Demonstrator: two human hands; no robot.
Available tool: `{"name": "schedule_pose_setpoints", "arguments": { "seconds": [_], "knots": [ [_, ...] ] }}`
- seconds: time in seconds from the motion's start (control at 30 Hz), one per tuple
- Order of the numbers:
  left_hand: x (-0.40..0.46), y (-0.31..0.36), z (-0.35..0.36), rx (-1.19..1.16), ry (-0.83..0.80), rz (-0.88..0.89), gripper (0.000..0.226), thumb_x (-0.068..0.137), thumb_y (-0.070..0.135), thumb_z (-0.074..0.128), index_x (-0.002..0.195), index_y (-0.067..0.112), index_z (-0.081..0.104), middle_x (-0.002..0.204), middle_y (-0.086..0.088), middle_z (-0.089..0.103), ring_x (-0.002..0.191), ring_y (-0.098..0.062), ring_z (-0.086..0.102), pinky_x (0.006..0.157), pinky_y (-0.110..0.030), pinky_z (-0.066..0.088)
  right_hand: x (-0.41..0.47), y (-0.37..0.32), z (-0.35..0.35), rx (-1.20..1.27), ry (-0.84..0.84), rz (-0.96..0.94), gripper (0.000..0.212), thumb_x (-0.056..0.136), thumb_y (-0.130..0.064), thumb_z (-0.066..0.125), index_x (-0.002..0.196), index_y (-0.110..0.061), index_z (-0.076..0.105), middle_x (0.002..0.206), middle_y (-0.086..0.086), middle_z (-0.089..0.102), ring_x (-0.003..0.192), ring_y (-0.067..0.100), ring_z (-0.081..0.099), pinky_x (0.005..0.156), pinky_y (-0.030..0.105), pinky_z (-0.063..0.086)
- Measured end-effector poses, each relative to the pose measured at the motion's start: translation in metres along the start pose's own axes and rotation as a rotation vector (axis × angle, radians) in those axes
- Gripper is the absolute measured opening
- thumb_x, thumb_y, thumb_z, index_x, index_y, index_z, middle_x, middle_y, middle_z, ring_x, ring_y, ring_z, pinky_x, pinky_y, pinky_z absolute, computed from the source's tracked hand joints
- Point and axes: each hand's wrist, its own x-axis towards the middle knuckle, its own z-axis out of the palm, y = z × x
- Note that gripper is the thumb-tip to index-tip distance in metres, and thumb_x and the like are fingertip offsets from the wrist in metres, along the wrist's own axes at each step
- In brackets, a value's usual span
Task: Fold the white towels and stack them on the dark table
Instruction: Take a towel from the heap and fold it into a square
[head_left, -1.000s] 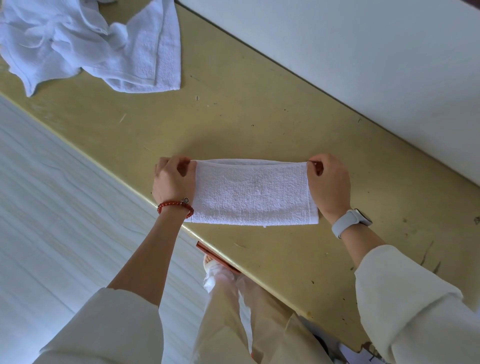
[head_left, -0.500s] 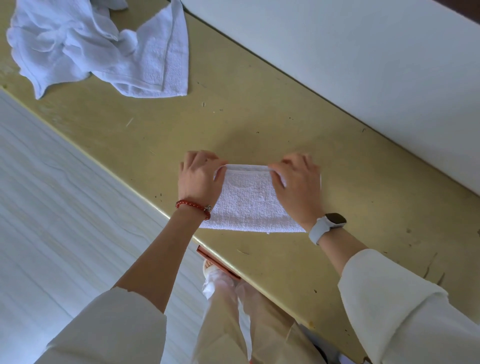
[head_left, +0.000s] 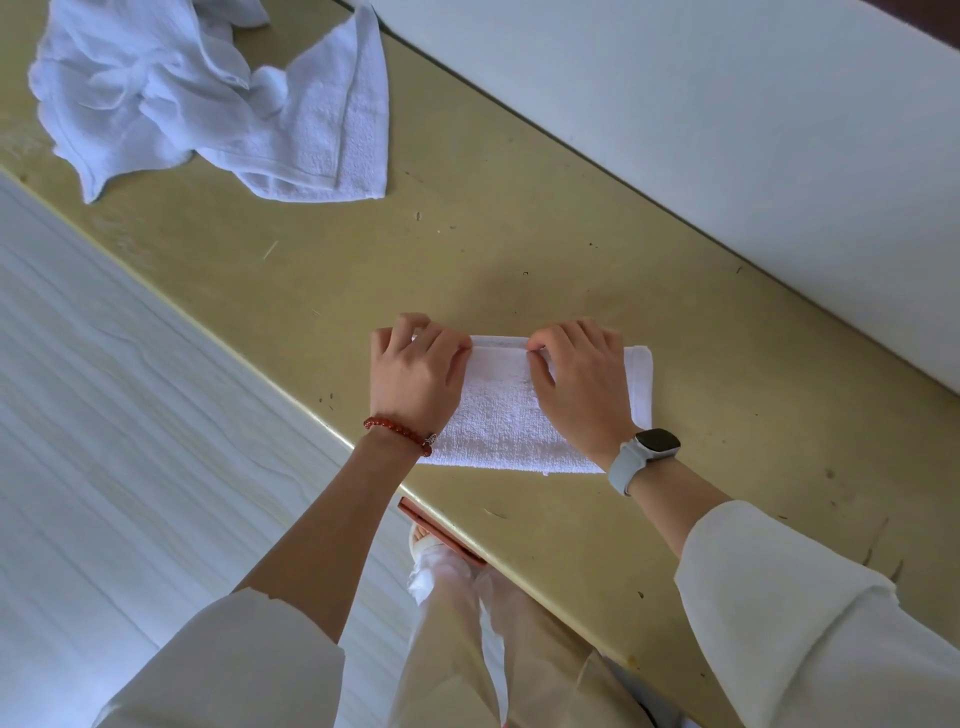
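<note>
With the small white terry towel (head_left: 498, 415) lying between and under them on the yellowish tabletop (head_left: 519, 249), the left hand (head_left: 415, 371) and right hand (head_left: 582, 379) pinch its far edge with curled fingers and, I judge, should align corners squarely before pressing the fold flat.

Bare tabletop (head_left: 467, 249) lies open between the folded towel (head_left: 498, 415) under both hands and the crumpled towel heap (head_left: 208, 98) far left. The white wall (head_left: 727, 130) closes the table's far side; right of the towel stays free.

Left hand (head_left: 415, 374) and right hand (head_left: 579, 379) are pinching small folded white terry towel (head_left: 498, 421) lying on scuffed yellow table (head_left: 519, 249); crumpled white towels (head_left: 208, 93) lying well apart.
</note>
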Motion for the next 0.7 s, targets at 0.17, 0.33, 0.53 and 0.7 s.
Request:
{"name": "schedule_pose_setpoints", "arguments": {
  "seconds": [0.17,0.33,0.53,0.7],
  "knots": [
    [0.013,0.005,-0.005,-0.058,-0.101,-0.074,0.012,0.078,0.013,0.051,0.072,0.015,0.062,0.065,0.005,0.064,0.084,-0.018,0.055,0.071,-0.027,0.025,0.007,-0.003,-0.003,0.101,-0.047,0.044,0.026,0.089,-0.02,0.035,0.083,-0.012,0.06,0.078,0.001,0.063,0.077,0.023,0.058,0.079,0.033,0.037],
    [0.02,0.009,-0.002,-0.097,-0.196,-0.158,0.01,0.073,0.001,0.059,0.072,0.01,0.062,0.068,-0.001,0.065,0.07,-0.025,0.062,0.073,-0.03,0.03,0.015,-0.001,0.004,0.146,-0.065,0.063,0.032,0.089,-0.02,0.029,0.082,-0.007,0.058,0.078,0.006,0.06,0.073,0.027,0.055,0.071,0.034,0.038],
    [0.025,0.01,0.002,-0.084,-0.205,-0.189,0.014,0.071,-0.004,0.06,0.07,0.01,0.061,0.064,-0.001,0.062,0.068,-0.026,0.059,0.073,-0.033,0.031,0.021,0.001,0.009,0.136,-0.083,0.065,0.02,0.089,-0.009,0.039,0.083,-0.004,0.058,0.078,0.011,0.058,0.071,0.029,0.052,0.066,0.04,0.042],
    [0.026,0.008,0.004,-0.056,-0.204,-0.17,0.012,0.071,0.0,0.06,0.068,0.012,0.063,0.067,0.0,0.063,0.072,-0.027,0.059,0.072,-0.033,0.031,0.023,0.002,0.011,0.126,-0.087,0.056,0.022,0.089,-0.009,0.04,0.083,-0.003,0.06,0.078,0.013,0.056,0.072,0.03,0.051,0.067,0.041,0.043]
  ]
}}
